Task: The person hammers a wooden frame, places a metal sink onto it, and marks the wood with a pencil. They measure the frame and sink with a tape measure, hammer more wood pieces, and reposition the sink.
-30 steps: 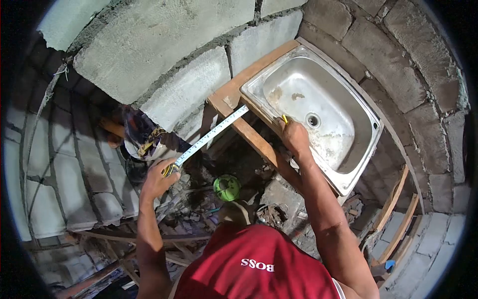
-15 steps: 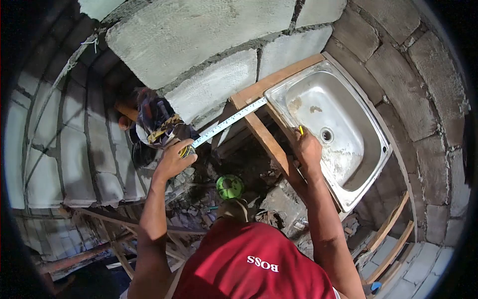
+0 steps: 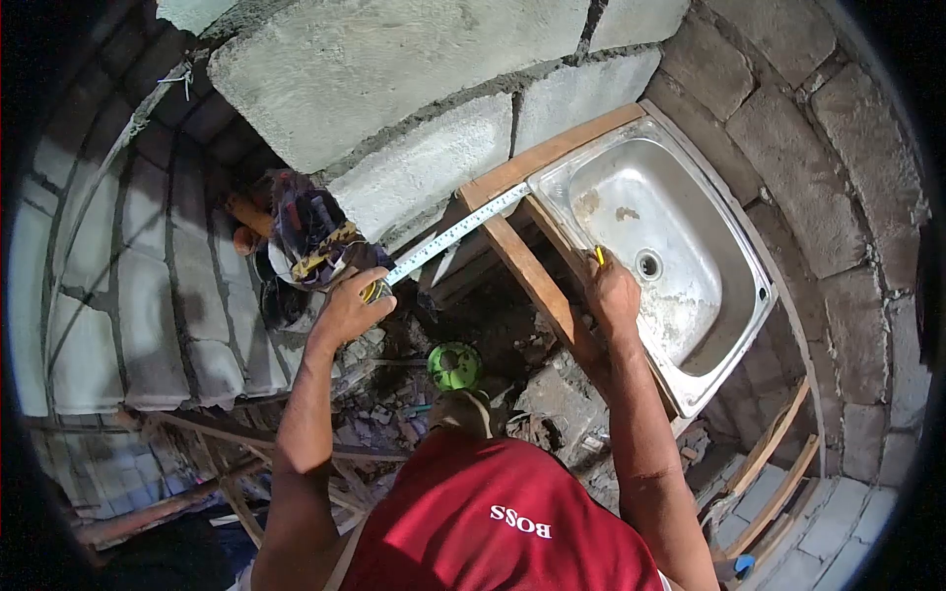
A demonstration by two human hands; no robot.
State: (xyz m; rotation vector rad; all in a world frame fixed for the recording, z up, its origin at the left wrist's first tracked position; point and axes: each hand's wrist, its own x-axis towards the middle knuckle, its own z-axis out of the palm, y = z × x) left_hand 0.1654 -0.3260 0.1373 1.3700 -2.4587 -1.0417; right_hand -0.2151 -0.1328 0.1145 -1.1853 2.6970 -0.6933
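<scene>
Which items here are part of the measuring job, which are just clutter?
In use: tape measure stretched from left hand to the wooden frame; steel sink set in the frame; right hand at the sink rim holding a yellow pencil.

Lying about: green round object, bundle of cloth, rubble.

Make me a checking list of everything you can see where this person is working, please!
Surface: wooden frame against block wall, rubble floor below.
Job's things: tape measure stretched along frame's end; steel sink resting on frame; yellow pencil.
Clutter: green round object, bundled cloth, broken bricks.
Hands: left hand grips tape case; right hand holds pencil at sink edge.
Cables: nothing seen.
Surroundings: unplastered block walls, loose timber.
</scene>
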